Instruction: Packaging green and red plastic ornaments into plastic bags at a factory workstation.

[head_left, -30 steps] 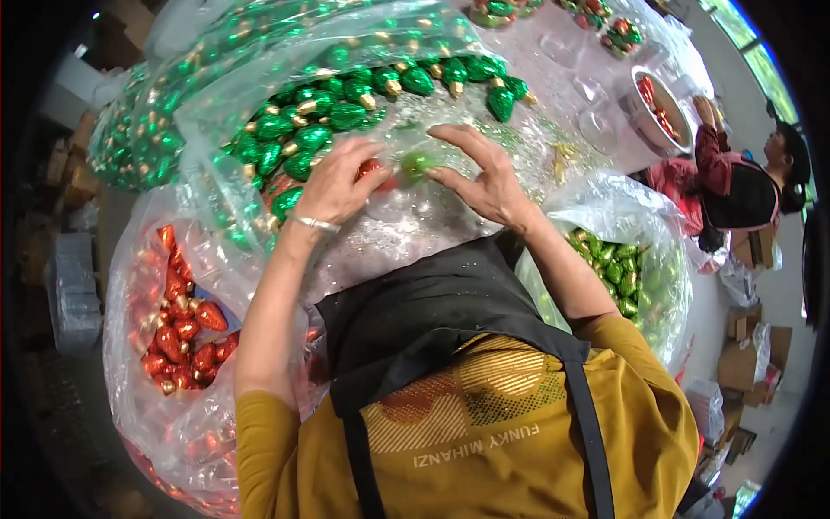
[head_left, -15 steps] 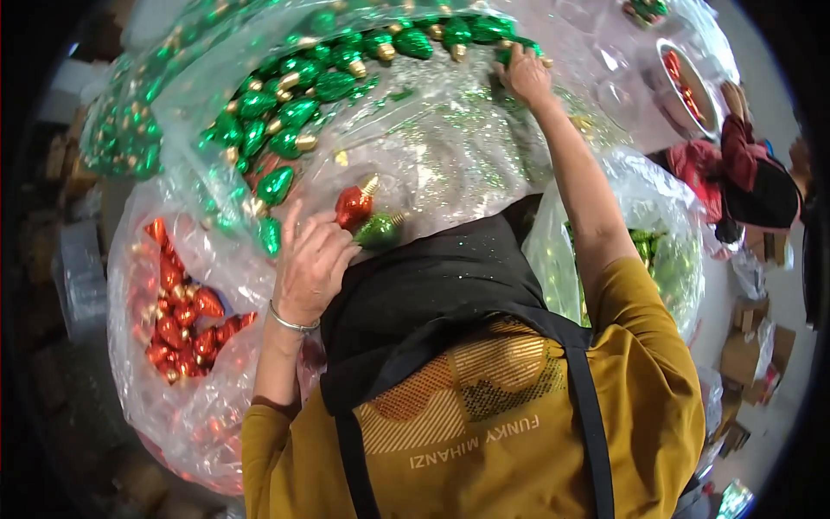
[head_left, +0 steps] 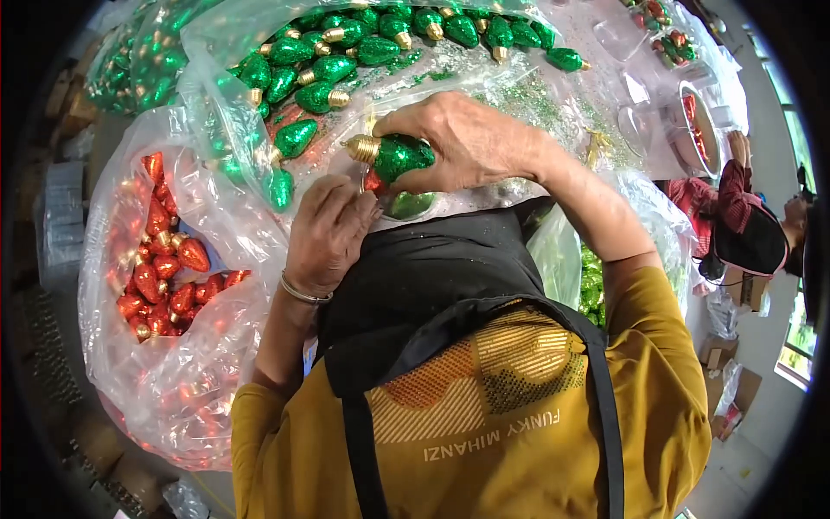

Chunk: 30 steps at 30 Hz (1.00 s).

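Observation:
My right hand point(head_left: 471, 143) is closed around a glittery green bulb ornament point(head_left: 405, 157), whose gold cap points left. Under it, a red bulb ornament point(head_left: 374, 182) shows only in part. A lighter green bulb ornament point(head_left: 411, 204) lies beside the red one, against my black apron, with a clear curved edge around them. My left hand point(head_left: 327, 232) is just left of these, its fingers bent and drawn together. What its fingertips hold is hidden. A row of green bulb ornaments point(head_left: 378, 50) lies along the far side of the glitter-strewn table.
An open plastic bag point(head_left: 112, 251) with red ornaments stands at my left. Another bag point(head_left: 653, 227) with light green ones is at my right. Clear plastic containers point(head_left: 635, 130) and a bowl point(head_left: 711, 130) with red pieces stand far right, near another person point(head_left: 735, 208).
My right hand has come back from the far row with a green ornament, to above the red one. My left hand's fingers, spread before, have closed in. The view has shifted slightly.

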Each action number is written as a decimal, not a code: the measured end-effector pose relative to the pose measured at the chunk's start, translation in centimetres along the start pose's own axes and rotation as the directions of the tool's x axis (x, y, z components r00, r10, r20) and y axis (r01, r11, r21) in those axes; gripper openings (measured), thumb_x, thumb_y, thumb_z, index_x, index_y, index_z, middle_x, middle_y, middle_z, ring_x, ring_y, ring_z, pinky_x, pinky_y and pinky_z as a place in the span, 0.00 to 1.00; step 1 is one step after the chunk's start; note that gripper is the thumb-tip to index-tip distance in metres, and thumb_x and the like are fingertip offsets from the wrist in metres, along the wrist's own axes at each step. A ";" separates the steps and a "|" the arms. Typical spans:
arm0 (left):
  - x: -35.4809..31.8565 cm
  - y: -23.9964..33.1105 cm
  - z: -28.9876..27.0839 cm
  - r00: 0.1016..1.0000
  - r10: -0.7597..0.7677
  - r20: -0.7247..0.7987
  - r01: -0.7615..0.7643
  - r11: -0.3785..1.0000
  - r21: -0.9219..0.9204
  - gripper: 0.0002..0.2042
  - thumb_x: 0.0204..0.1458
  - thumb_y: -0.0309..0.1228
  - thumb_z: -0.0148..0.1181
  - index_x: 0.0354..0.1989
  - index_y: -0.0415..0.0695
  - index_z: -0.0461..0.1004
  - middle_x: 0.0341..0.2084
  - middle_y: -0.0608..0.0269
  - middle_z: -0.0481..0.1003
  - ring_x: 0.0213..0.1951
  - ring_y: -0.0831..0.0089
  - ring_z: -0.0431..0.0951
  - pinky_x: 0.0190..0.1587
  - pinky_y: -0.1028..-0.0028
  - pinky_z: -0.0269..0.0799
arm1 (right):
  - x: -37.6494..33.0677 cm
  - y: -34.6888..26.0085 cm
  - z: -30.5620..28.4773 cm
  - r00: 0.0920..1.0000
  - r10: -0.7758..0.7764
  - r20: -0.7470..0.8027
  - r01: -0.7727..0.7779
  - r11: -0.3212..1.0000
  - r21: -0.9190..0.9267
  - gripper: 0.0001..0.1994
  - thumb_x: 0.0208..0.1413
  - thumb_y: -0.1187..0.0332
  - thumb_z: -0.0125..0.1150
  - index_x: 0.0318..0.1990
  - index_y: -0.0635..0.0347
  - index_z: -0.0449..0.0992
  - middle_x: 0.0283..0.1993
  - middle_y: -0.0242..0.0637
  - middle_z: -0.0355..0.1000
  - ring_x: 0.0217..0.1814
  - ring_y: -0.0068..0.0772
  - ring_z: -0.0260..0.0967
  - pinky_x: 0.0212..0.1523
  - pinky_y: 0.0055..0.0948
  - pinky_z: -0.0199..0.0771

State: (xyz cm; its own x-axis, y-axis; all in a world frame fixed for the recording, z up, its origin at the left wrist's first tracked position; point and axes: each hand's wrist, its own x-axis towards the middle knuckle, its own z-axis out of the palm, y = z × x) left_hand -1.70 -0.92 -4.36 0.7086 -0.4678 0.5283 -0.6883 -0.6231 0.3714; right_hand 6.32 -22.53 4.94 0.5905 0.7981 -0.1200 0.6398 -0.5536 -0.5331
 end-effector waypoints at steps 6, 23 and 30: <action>0.7 -0.7 -0.5 0.997 0.030 0.074 -0.034 0.998 0.058 0.09 0.47 0.26 0.61 0.37 0.43 0.75 0.32 0.60 0.71 0.38 0.60 0.71 0.43 0.65 0.66 | -0.2 -0.2 0.4 0.983 -0.137 -0.120 0.112 0.975 -0.191 0.26 0.44 0.61 0.67 0.50 0.67 0.69 0.41 0.52 0.70 0.40 0.55 0.70 0.39 0.40 0.70; 0.0 0.1 -0.1 0.993 0.106 0.046 -0.100 0.988 -0.121 0.06 0.45 0.24 0.60 0.32 0.42 0.72 0.35 0.59 0.70 0.43 0.57 0.71 0.46 0.63 0.67 | -0.2 1.3 -0.2 0.946 0.281 0.163 -0.325 0.802 0.501 0.21 0.45 0.62 0.66 0.42 0.71 0.74 0.33 0.44 0.75 0.37 0.33 0.73 0.37 0.35 0.70; 0.2 0.0 0.0 0.993 0.071 0.094 -0.061 0.993 -0.104 0.09 0.43 0.22 0.62 0.34 0.41 0.73 0.37 0.57 0.71 0.46 0.55 0.72 0.46 0.61 0.68 | 2.4 2.8 2.6 0.959 -0.030 0.282 0.101 0.966 -0.240 0.22 0.47 0.60 0.64 0.42 0.71 0.69 0.31 0.51 0.73 0.37 0.46 0.73 0.34 0.38 0.71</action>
State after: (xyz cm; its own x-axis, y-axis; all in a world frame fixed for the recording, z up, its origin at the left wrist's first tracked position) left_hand -1.57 -0.99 -4.30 0.6694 -0.5678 0.4790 -0.7427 -0.5246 0.4161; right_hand 8.29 -21.55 1.01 0.4079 0.8492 -0.3353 0.7954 -0.5109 -0.3262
